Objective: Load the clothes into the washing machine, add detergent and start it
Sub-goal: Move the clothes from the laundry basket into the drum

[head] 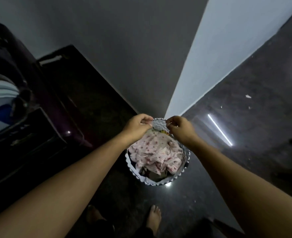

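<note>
The basket (187,157) stands on the dark floor (202,194), close to the wall corner. The clothes (157,152) lie heaped inside it, a pale spotted garment uppermost. The left hand (136,127) pinches the far section of the scalloped rim between thumb and curled fingers. The right hand (179,129) pinches the same rim section just beside it. Two bare feet (153,215) stand on the near side of the basket.

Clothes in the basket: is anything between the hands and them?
Nothing visible. The left hand and right hand pinch the rim of the basket; the pink cloth lies uncovered just below them. No washing machine in view.
</note>
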`<state>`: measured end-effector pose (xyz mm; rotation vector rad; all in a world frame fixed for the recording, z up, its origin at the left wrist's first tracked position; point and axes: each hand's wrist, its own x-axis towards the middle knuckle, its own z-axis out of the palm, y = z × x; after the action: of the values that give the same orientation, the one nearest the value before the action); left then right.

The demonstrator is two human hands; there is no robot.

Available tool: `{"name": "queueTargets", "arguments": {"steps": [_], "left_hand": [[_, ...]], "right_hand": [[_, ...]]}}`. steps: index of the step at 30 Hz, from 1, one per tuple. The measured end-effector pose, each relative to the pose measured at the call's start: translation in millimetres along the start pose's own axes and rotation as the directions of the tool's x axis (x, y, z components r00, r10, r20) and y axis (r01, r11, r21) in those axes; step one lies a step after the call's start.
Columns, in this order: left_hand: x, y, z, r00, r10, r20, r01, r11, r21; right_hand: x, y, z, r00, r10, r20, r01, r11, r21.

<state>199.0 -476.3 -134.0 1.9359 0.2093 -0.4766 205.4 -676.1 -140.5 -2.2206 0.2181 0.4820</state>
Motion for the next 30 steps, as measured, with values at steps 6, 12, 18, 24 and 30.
{"name": "queueTargets", "arguments": {"steps": [6,12,18,24,30], "left_hand": [[45.0,-114.3,67.6,0.976,-0.186,0.117,0.174,0.979,0.108],[74.1,-202.9,113.9,0.936,-0.29,0.197,0.228,0.93,0.287],[75.6,-253.6,140.0,0.883,-0.363,0.298,0.255,0.903,0.345],[69.7,-257.1,131.7,0.941,-0.248,0.229,0.172,0.936,0.306],[71.7,-216.4,121.4,0.983,-0.141,0.115,0.086,0.918,0.386]], "right_hand": [[23.4,122.6,60.5,0.994,0.091,0.063,-0.089,0.996,-0.032],[41.8,200.3,118.5,0.982,0.05,0.181,-0.006,0.972,-0.235],[57.4,229.6,167.3,0.961,-0.009,0.276,0.181,0.776,-0.604],[59.2,214.6,166.8,0.991,0.104,0.09,-0.095,0.99,-0.101],[49.8,133.3,118.2,0.944,0.264,0.197,-0.308,0.494,0.813]]}}
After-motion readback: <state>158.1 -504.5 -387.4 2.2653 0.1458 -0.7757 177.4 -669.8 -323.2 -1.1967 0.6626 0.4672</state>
